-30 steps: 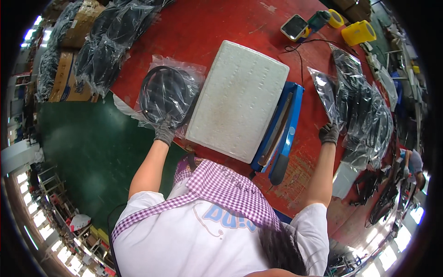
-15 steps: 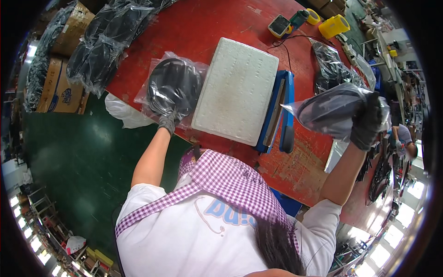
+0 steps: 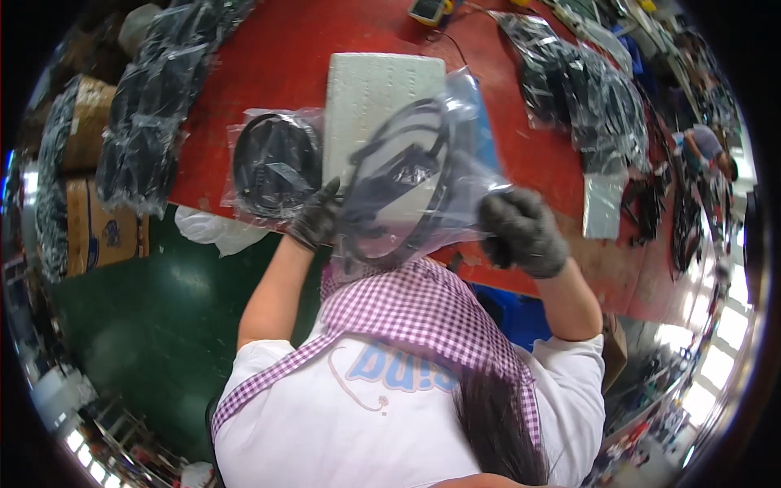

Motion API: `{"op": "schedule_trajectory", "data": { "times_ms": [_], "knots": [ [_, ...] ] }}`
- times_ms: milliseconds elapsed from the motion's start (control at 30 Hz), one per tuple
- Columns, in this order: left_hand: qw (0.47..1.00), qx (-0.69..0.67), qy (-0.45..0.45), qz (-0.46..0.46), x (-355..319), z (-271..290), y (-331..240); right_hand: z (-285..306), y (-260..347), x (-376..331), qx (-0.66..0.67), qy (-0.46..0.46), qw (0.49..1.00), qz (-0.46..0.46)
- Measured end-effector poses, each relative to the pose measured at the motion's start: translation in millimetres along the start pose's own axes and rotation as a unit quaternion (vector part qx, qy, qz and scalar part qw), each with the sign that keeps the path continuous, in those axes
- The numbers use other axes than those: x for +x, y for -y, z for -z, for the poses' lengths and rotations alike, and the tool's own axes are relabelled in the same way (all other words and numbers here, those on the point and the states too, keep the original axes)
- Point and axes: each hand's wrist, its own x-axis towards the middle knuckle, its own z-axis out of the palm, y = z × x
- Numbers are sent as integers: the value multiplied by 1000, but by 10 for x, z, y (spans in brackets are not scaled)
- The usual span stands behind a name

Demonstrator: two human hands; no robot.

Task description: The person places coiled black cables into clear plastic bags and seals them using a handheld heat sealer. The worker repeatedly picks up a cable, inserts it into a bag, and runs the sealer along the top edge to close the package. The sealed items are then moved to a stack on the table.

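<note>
The person holds a clear plastic bag (image 3: 423, 175) containing a coiled black cable, raised above the red table (image 3: 268, 57) in front of the chest. The right hand (image 3: 521, 232), in a dark knit glove, is closed on the bag's edge at the bag's 4 o'clock side. The left hand (image 3: 317, 215), gloved the same way, is clamped on the bag's edge at its 8 o'clock side. The bag is blurred; its exact tilt cannot be told.

Under the raised bag a white foam block (image 3: 370, 89) lies flat on the table. A second bagged cable coil (image 3: 277, 163) lies at 9 o'clock from the held bag, touching the foam block's left edge and just beside the left hand. A heap of bagged cables (image 3: 594, 98) lies at 2 o'clock, well apart. Another heap of bagged black parts (image 3: 150, 122) lies at 9 o'clock, at the table's left edge, near a cardboard box (image 3: 98, 220).
</note>
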Motion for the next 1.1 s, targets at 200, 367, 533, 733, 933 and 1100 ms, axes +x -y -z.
{"op": "schedule_trajectory", "data": {
  "times_ms": [200,367,533,733,933,1100],
  "knots": [
    [976,96,-173,-96,205,903,-157,279,-1686,72,1,-145,981,-131],
    [931,241,-256,-100,863,870,-234,543,-2262,133,61,-199,970,-125],
    [918,244,-258,-178,1466,588,-337,1069,-2217,382,10,-248,968,-48],
    [882,277,-282,-256,1874,965,-598,1539,-2066,764,-176,-433,879,91],
    [867,296,-313,-249,1860,1086,-759,757,-1393,847,-629,-359,676,138],
    [889,288,-278,-223,1726,782,-705,856,-2324,1128,-603,-389,666,201]
  ]
}}
